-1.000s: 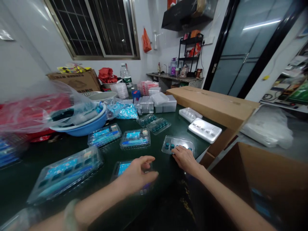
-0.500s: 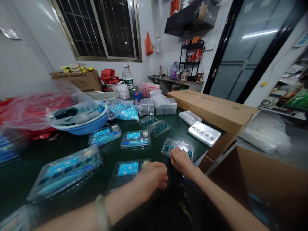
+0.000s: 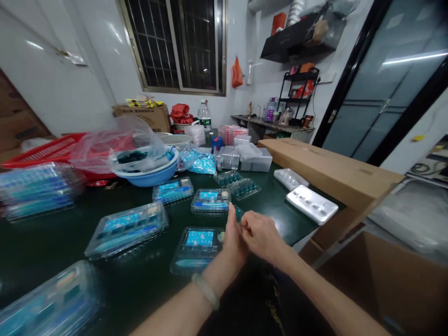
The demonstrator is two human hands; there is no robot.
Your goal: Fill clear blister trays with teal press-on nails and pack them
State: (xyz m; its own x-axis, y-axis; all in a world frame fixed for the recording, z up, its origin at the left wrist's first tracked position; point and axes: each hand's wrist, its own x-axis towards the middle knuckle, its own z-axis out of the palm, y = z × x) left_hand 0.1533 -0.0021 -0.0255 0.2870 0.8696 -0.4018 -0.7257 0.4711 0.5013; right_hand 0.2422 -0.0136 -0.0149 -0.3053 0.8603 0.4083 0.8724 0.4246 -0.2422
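My left hand (image 3: 234, 240) and my right hand (image 3: 261, 233) are together over the near part of the table. Between them is a clear plastic blister tray (image 3: 239, 213), mostly hidden; only a strip with a dark teal tint shows past my left fingers. My left hand is edge-on against the tray, and the curled fingers of my right hand pinch it. Just left lies a clear pack (image 3: 196, 249) with a blue patterned card and a pen. Behind are another filled pack (image 3: 211, 200) and a blister tray of teal pieces (image 3: 244, 187).
More filled packs (image 3: 128, 228) lie to the left, beside a stack of packs (image 3: 38, 191). A blue basin (image 3: 152, 176) and red basket (image 3: 52, 151) stand behind. White moulded trays (image 3: 311, 204) lie at right, near a long cardboard box (image 3: 332, 163) and an open carton (image 3: 381, 280).
My right hand has drawn the blister tray of teal pieces leftward off its spot on the table. My left hand has risen to meet it. The view has swung left.
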